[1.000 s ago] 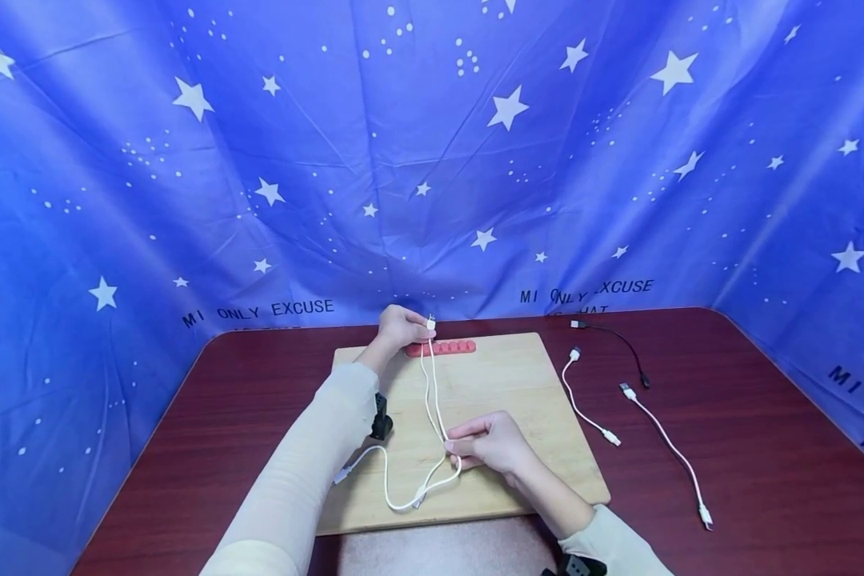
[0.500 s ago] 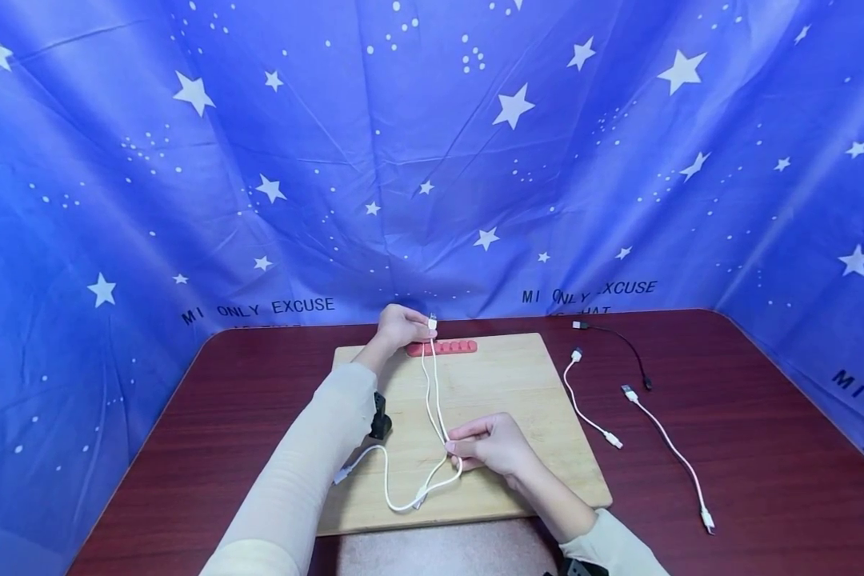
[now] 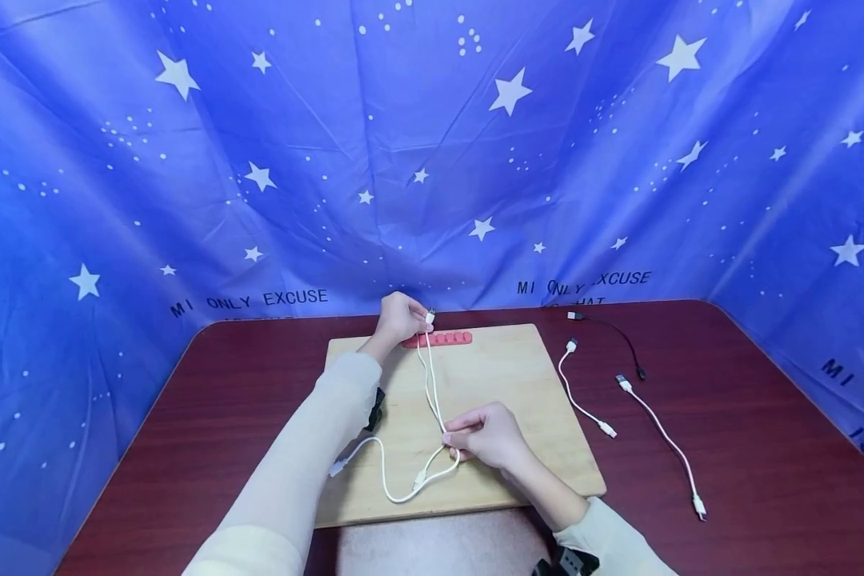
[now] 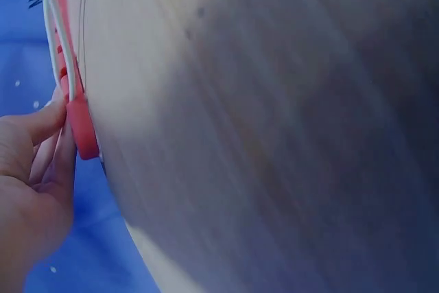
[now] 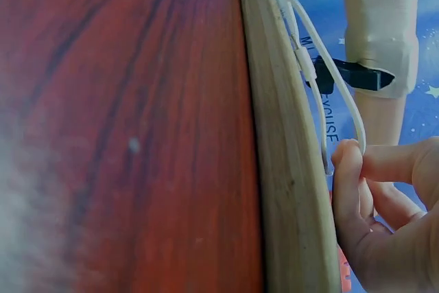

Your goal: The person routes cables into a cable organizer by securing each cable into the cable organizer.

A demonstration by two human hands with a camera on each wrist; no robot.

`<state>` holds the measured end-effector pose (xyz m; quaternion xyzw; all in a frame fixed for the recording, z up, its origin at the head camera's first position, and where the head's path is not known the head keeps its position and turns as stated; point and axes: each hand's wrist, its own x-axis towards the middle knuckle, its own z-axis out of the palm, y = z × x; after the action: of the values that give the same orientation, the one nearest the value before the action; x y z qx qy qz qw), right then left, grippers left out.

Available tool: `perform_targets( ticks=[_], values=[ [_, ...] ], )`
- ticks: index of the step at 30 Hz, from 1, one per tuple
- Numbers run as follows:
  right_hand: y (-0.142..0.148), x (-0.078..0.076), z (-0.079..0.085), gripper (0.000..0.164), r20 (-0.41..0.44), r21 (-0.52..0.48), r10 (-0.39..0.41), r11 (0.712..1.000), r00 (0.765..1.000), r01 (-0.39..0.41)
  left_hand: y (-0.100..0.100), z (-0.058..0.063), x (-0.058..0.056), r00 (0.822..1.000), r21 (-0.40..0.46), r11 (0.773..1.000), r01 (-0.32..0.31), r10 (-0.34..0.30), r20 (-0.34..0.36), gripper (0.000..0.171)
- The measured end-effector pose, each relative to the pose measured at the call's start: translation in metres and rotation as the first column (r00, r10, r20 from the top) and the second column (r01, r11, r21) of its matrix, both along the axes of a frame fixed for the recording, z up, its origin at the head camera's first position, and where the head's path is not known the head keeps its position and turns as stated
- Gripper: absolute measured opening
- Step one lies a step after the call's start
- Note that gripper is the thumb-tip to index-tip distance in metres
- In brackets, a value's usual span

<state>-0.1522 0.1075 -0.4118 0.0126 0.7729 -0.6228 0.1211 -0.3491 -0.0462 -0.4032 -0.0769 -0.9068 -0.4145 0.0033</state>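
At the board's far edge my left hand [image 3: 402, 318] pinches a white USB cable [image 3: 434, 376] just below its metal-tipped plug [image 3: 430, 317]. Right by those fingers, a red cable clip strip [image 3: 450, 339] lies along the edge; in the left wrist view its near end [image 4: 83, 128] shows beside the fingers. My right hand [image 3: 493, 436] pinches the cable farther down, between thumb and forefinger, where it bends into a loop [image 5: 336, 73]. A second white cable runs from the strip beside it, its connector [image 3: 421, 478] lying on the wooden board [image 3: 504, 376].
Two short white cables [image 3: 666, 436] [image 3: 579, 404] and a black cable [image 3: 622, 334] lie on the dark red table [image 3: 245, 384], right of the board. A blue starry curtain [image 3: 432, 160] hangs behind and at both sides.
The head view has shifted slightly, so the scene sits a little higher. The plug at my left hand leans slightly more to the right; both hands keep their grips.
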Motion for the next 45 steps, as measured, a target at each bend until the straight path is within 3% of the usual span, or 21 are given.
perform_targets(
  ticks=[7, 13, 16, 21, 27, 30, 33, 39, 45],
  values=[
    [-0.001, -0.013, 0.006, 0.015, -0.013, 0.085, 0.038, 0.996, 0.999, -0.037, 0.011, 0.005, -0.005, 0.997, -0.15, 0.988, 0.019, -0.031, -0.077, 0.017],
    [-0.001, -0.013, 0.005, 0.013, -0.054, 0.163, 0.035, 0.986, 0.998, -0.026, 0.013, 0.005, -0.006, 0.997, -0.246, 0.969, 0.034, -0.05, -0.058, 0.019],
    [-0.002, -0.009, 0.004, 0.012, -0.067, 0.184, 0.048, 0.982, 0.997, -0.035, 0.008, 0.003, -0.006, 0.997, -0.21, 0.976, 0.059, -0.068, -0.036, 0.019],
    [0.0, -0.003, 0.005, 0.012, -0.087, 0.18, 0.08, 0.982, 0.993, -0.063, -0.004, -0.001, -0.009, 0.992, -0.067, 0.99, 0.127, -0.127, 0.01, 0.021],
    [0.002, 0.0, 0.006, 0.013, -0.087, 0.153, 0.102, 0.984, 0.991, -0.088, -0.014, -0.007, -0.012, 0.984, 0.098, 0.985, 0.144, -0.153, 0.089, 0.03],
    [0.003, 0.001, 0.004, 0.013, -0.078, 0.148, 0.104, 0.985, 0.992, -0.091, -0.016, -0.01, -0.011, 0.978, 0.142, 0.978, 0.152, -0.169, 0.119, 0.032],
    [0.002, 0.006, 0.004, 0.013, -0.073, 0.137, 0.093, 0.987, 0.993, -0.082, -0.017, -0.008, -0.007, 0.977, 0.139, 0.978, 0.155, -0.173, 0.127, 0.033],
    [-0.002, 0.008, 0.003, 0.016, -0.039, 0.075, 0.074, 0.995, 0.996, -0.071, -0.015, -0.002, 0.001, 0.987, 0.051, 0.993, 0.108, -0.113, 0.112, 0.036],
    [-0.005, 0.006, 0.005, 0.012, -0.021, 0.09, 0.03, 0.996, 0.999, -0.028, -0.009, 0.001, 0.005, 0.994, 0.035, 0.997, 0.071, -0.074, 0.082, 0.037]
  ],
)
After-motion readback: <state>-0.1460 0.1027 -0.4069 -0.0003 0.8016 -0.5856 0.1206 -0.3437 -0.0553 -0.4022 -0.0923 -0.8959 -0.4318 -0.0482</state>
